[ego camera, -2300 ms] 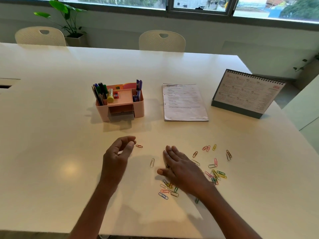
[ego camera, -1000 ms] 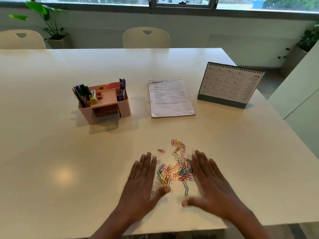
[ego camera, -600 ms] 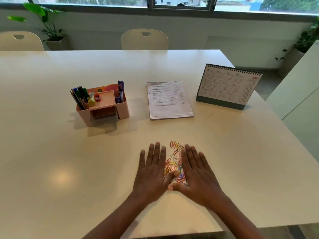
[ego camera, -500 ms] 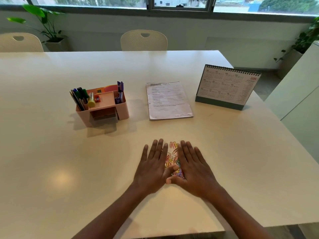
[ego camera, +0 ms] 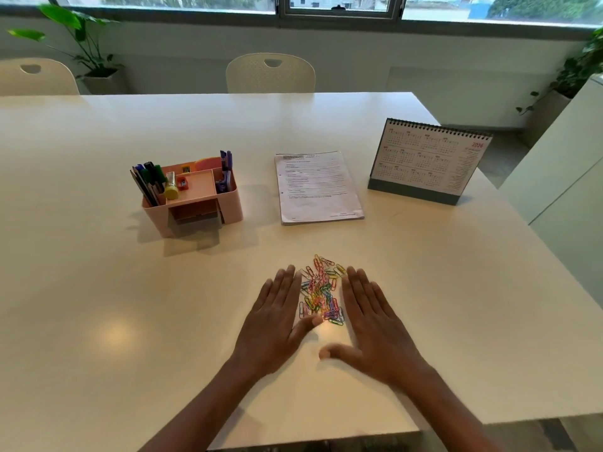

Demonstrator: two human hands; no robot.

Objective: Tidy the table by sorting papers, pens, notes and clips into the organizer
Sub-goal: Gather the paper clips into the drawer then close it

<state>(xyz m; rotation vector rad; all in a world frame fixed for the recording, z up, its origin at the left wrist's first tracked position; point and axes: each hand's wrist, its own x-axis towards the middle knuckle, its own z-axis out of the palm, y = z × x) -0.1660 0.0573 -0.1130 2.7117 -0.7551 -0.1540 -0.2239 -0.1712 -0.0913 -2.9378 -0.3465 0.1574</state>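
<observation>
A heap of coloured paper clips (ego camera: 321,293) lies on the white table (ego camera: 98,305) near its front edge. My left hand (ego camera: 275,324) lies flat just left of the heap, fingers straight, thumb touching the heap's near end. My right hand (ego camera: 372,324) lies flat just right of it, fingers straight. The pink organizer (ego camera: 192,199) stands further back on the left, with pens, markers, a yellow glue stick and sticky notes in it. A stack of printed papers (ego camera: 318,187) lies to its right.
A desk calendar (ego camera: 427,159) stands at the back right, close to the table's right edge. Two chairs (ego camera: 270,73) and potted plants (ego camera: 81,44) are behind the table. A white cabinet (ego camera: 567,197) stands to the right.
The scattered clips were swept together into one heap between my hands. Since half a second ago my hands have parted slightly, uncovering the heap.
</observation>
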